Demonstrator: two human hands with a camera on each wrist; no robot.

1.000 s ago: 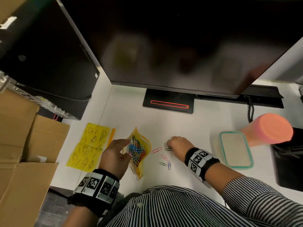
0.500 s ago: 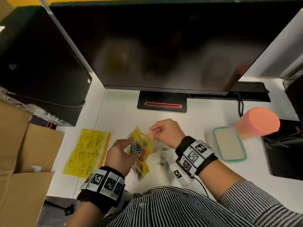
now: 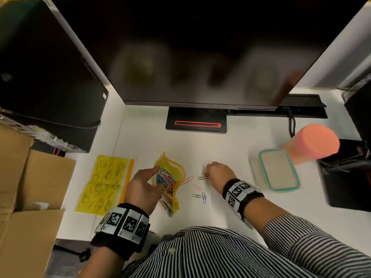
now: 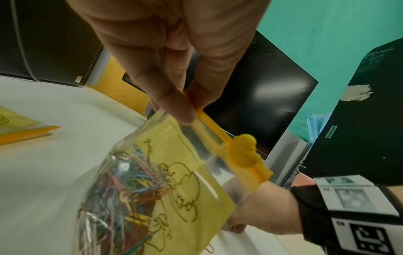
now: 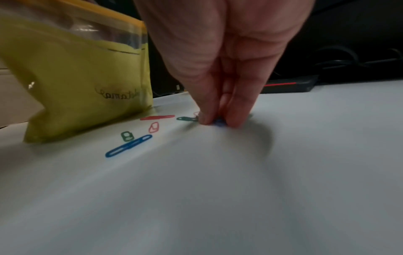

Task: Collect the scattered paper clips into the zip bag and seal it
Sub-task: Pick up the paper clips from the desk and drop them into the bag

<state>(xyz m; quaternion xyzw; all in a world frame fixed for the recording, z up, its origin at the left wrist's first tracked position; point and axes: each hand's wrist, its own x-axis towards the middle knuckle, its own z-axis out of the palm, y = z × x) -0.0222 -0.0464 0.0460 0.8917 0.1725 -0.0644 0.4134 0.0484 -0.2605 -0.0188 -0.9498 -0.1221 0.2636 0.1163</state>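
Our left hand [image 3: 143, 182] pinched the open rim of the yellow zip bag [image 3: 170, 173], holding it upright on the white desk [image 3: 230, 199] with coloured clips heaped inside. Our right hand [image 3: 219, 174] pressed its fingertips [image 5: 206, 119] down around a small blue paper clip [image 5: 219, 122]. Five more loose paper clips [image 3: 197, 187] lay on the desk between bag and right hand.
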